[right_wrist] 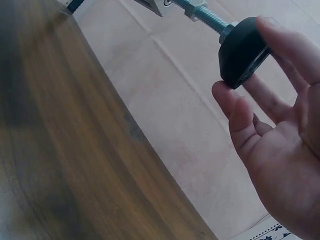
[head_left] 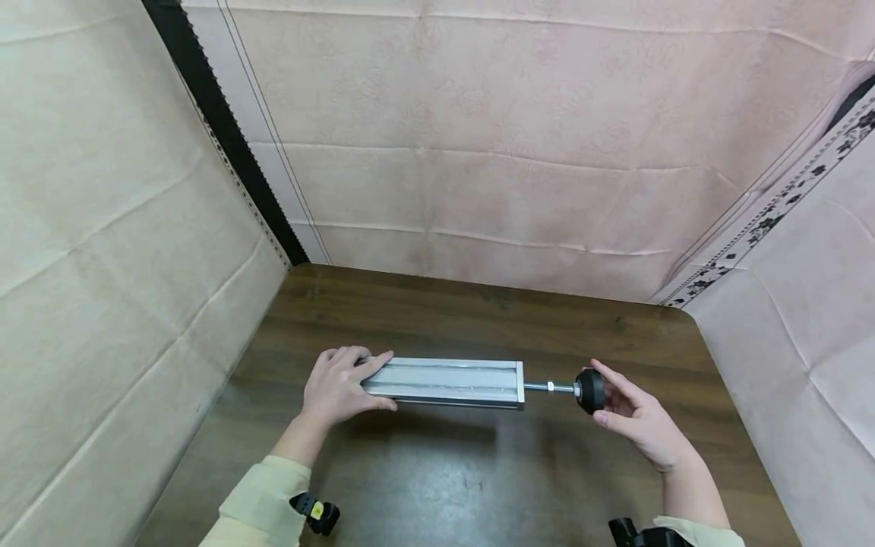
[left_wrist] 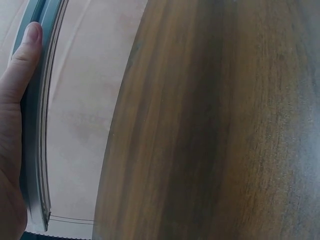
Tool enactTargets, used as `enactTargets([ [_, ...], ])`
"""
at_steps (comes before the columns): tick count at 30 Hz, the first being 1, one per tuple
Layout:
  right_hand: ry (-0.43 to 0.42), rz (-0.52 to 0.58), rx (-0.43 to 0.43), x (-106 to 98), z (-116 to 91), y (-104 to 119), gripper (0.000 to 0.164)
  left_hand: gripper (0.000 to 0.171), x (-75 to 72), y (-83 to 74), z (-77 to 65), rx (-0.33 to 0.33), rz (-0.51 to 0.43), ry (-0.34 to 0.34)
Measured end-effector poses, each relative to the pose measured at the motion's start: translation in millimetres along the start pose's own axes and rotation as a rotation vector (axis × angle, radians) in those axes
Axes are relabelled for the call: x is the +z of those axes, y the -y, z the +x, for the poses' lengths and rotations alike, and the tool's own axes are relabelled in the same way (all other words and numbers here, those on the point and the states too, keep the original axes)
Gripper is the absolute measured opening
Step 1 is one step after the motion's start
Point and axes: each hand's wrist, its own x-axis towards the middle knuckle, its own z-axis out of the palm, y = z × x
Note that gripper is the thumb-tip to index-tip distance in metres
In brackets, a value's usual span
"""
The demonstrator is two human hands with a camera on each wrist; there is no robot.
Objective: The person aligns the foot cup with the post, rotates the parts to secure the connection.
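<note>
A silver aluminium profile (head_left: 451,380) is held level above the wooden table. My left hand (head_left: 342,387) grips its left end, with the thumb along the near side; the left wrist view shows that thumb (left_wrist: 25,60) lying against the profile (left_wrist: 37,125). From the profile's right end sticks out a threaded rod (head_left: 550,387) with nuts on it. A black round levelling foot (head_left: 590,390) sits at the rod's tip. My right hand (head_left: 636,418) pinches the foot's rim between thumb and fingers. In the right wrist view the foot (right_wrist: 242,52) shows its hollow underside partly.
The brown wooden table (head_left: 437,486) lies beneath both hands. Pale cloth (head_left: 478,114) hangs behind it, with more cloth on the left (head_left: 137,266) and right (head_left: 807,304). A black camera is strapped to each wrist.
</note>
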Motion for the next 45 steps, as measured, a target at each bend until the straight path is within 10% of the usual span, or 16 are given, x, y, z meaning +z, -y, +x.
enactTargets([
  [11, -0.129, -0.156, 0.146, 3.3, 3.1, 1.9, 0.050, 0.090, 0.3, -1.0, 0.7, 0.009, 0.007, -0.037],
  [22, 0.072, 0.062, -0.022, -0.1, -2.6, -1.5, 0.076, 0.090, -1.2, -2.3, -1.0, 0.020, 0.020, -0.024],
  [34, -0.104, -0.137, 0.064, 2.0, -0.1, 5.1, 0.054, 0.089, -2.9, -2.4, -0.7, 0.005, -0.007, -0.014],
  [45, 0.015, -0.073, -0.039, 0.7, -0.3, 4.2, 0.077, 0.090, -3.2, -2.2, 0.3, -0.008, -0.001, -0.009],
])
